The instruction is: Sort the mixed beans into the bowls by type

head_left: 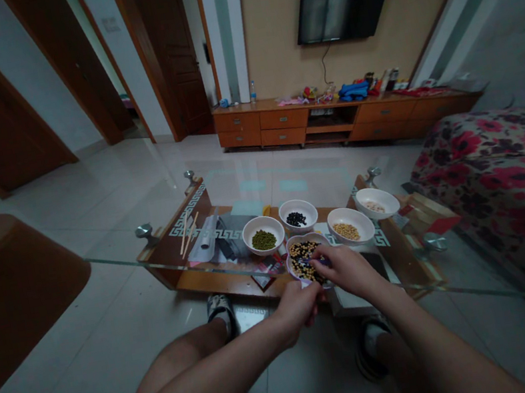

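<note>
A white bowl of mixed dark and yellow beans [305,260] stands at the near edge of the bowl group, under both my hands. My left hand [297,310] grips the bowl's near rim. My right hand [348,269] reaches over the bowl, its fingertips pinched among the beans, and whatever they hold is too small to tell. Behind stand white bowls of green mung beans [263,236], black beans [295,218], yellow soybeans [346,228] and pale beans [374,205].
The bowls sit on a glass-topped coffee table [254,265], with loose chopsticks [188,234] and papers on the lower shelf. A floral sofa [496,196] lines the right side. My knees and feet lie below the table's near edge. A wooden cabinet [344,114] stands beyond.
</note>
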`<state>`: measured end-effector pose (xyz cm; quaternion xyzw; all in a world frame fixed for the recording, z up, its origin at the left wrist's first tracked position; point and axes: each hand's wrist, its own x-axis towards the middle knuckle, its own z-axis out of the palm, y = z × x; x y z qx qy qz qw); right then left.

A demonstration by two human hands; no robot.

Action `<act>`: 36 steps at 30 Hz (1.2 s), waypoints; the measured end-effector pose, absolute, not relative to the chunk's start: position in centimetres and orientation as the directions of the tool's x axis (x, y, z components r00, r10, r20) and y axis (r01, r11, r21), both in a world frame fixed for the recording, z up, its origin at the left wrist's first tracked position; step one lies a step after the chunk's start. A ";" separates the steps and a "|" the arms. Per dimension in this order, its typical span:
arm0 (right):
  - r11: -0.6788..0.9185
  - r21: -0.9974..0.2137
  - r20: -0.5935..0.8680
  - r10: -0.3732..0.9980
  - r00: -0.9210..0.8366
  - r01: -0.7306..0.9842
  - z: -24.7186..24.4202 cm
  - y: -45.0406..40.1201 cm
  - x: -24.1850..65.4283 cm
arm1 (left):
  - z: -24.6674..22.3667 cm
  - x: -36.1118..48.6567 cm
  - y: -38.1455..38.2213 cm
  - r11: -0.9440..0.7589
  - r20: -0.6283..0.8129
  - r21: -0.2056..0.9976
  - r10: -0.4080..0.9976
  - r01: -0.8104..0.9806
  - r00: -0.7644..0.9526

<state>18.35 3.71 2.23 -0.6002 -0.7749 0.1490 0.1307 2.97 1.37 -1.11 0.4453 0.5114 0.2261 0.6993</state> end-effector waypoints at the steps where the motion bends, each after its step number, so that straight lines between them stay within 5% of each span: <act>1: 0.241 -0.390 0.022 0.967 -0.252 0.889 2.2 3.7 18.2 | -1.1 3.0 1.4 0.501 -0.513 0.854 0.772 0.138 0.375; 36: 0.250 -0.350 0.011 0.965 -0.263 0.903 1.4 4.1 17.9 | -1.1 3.1 1.4 0.494 -0.505 0.859 0.780 0.131 0.370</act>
